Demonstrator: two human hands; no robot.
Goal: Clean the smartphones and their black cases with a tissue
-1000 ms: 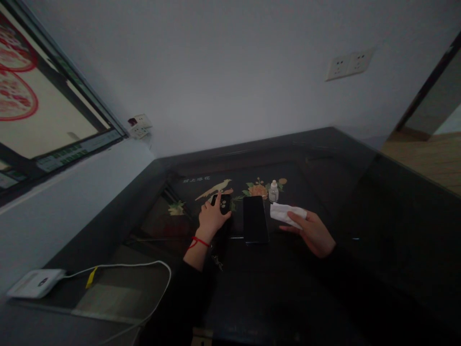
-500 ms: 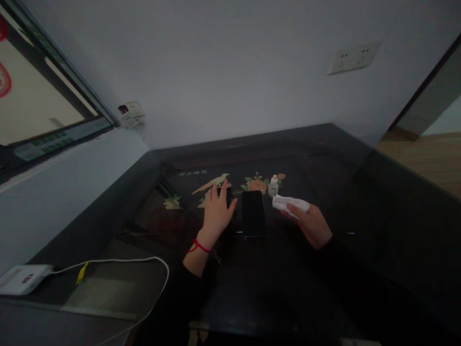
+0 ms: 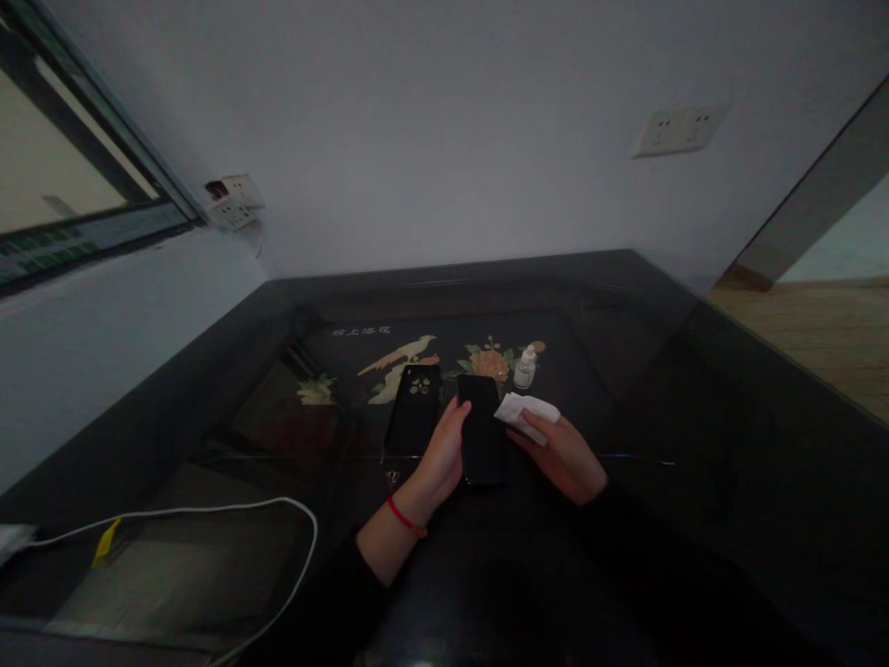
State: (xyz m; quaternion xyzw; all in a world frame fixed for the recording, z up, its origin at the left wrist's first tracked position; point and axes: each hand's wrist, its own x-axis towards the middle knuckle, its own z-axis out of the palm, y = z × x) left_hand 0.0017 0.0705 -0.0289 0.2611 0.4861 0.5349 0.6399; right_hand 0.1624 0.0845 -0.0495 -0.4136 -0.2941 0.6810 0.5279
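Observation:
A black smartphone (image 3: 481, 435) is gripped along its left edge by my left hand (image 3: 443, 454), the thumb resting on its face. My right hand (image 3: 564, 454) pinches a folded white tissue (image 3: 524, 412) close to the phone's right edge. To the left lies a black phone case (image 3: 411, 421) with round camera holes at its top. Behind the tissue stands a small white-capped dropper bottle (image 3: 525, 368). How far the phone is lifted from the table cannot be told.
The dark glossy table (image 3: 590, 574) carries a painted bird and flowers. A white cable (image 3: 208, 509) with a yellow tag (image 3: 106, 544) curves across the left side, leading to a white device (image 3: 12, 540). Behind the table is a wall with sockets (image 3: 682, 130).
My left hand has left the phone case and taken hold of the phone. My right hand has moved left with the tissue, nearer the phone. The view has shifted slightly.

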